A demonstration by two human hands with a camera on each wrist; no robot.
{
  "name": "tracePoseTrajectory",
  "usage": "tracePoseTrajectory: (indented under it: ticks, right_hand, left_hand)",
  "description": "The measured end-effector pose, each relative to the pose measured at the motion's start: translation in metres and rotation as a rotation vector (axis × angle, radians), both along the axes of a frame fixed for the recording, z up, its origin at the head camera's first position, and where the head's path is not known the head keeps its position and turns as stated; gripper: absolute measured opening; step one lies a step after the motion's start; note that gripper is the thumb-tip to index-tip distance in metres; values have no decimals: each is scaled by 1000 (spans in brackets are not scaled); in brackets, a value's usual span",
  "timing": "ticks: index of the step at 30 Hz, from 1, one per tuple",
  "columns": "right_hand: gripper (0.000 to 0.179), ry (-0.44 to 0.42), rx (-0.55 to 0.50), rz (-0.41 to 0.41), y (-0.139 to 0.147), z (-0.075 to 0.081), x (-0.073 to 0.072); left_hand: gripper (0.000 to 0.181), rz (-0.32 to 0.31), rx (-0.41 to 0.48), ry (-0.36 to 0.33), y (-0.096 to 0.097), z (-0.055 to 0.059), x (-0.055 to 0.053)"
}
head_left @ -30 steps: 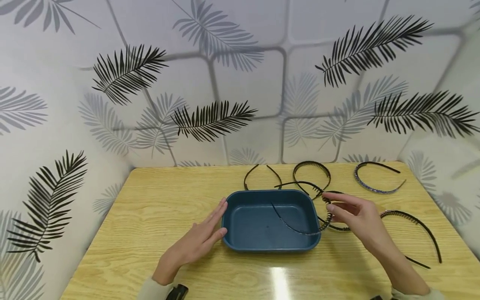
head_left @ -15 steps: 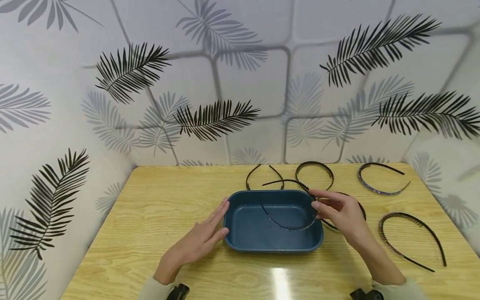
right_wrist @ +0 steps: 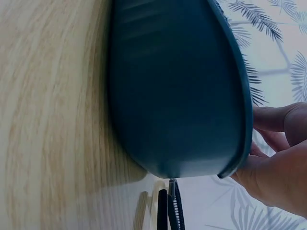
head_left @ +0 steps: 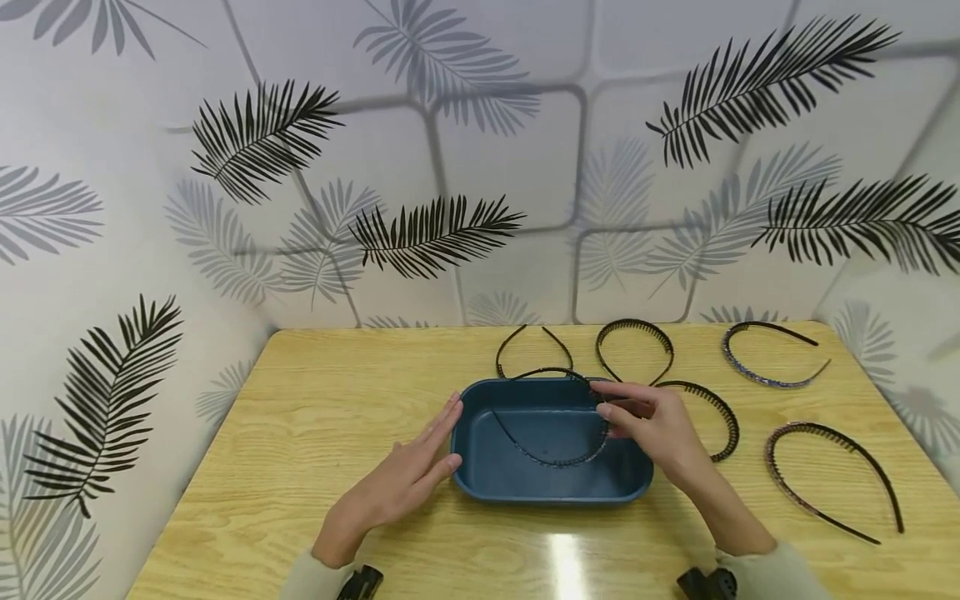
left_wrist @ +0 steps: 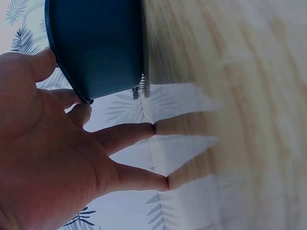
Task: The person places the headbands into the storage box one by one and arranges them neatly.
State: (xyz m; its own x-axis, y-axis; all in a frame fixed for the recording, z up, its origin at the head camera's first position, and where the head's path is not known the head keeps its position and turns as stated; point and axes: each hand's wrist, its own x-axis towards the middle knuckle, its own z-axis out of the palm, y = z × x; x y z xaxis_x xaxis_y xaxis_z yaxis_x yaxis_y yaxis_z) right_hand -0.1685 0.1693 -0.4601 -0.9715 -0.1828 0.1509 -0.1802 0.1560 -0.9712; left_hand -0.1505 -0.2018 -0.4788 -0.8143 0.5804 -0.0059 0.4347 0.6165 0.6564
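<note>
A dark blue rectangular plastic bin (head_left: 517,486) stands on the table. My left hand (head_left: 401,485) rests against its left rim, fingers straight; in the left wrist view the thumb and some fingertips touch the rim, while two fingers reach down to the tabletop. Over the bin's right side, my right hand (head_left: 663,425) pinches a thin dark headband (head_left: 558,463) with a sparkly stretch. Its loop faces left, one arm over the far rim and the other over the bin's inside. The right wrist view shows the bin's outer wall (right_wrist: 177,86) hiding the held headband almost wholly.
Behind the bin lie a thin black headband (head_left: 498,365) and a black toothed one (head_left: 634,322). Another toothed headband (head_left: 731,414) is right of my right hand. Farther right are a blue glittery headband (head_left: 776,383) and a pinkish-black one (head_left: 813,426). A patterned wall edges the table.
My right hand has moved left with the headband, from beyond the bin's right edge to over its inside. The left hand keeps its place at the left rim.
</note>
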Motion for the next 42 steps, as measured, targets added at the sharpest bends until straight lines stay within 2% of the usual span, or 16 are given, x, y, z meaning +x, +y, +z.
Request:
tracePoseTrajectory:
  ticks: [12, 19, 26, 36, 42]
  right_hand:
    - [33, -6, 87, 58, -17, -3, -7]
    - [31, -18, 129, 95, -27, -5, -10]
    - [29, -35, 162, 100, -33, -10, -13]
    - [27, -110, 181, 132, -39, -17, -20]
    - [26, -158, 211, 111, -43, -18, -21]
  left_hand:
    - [67, 3, -2, 22, 2, -1, 0]
    - [68, 8, 7, 11, 1, -2, 1]
    - [68, 7, 5, -6, 0, -2, 0]
    - [68, 6, -5, -7, 1, -1, -1]
    - [68, 4, -4, -13, 1, 0, 0]
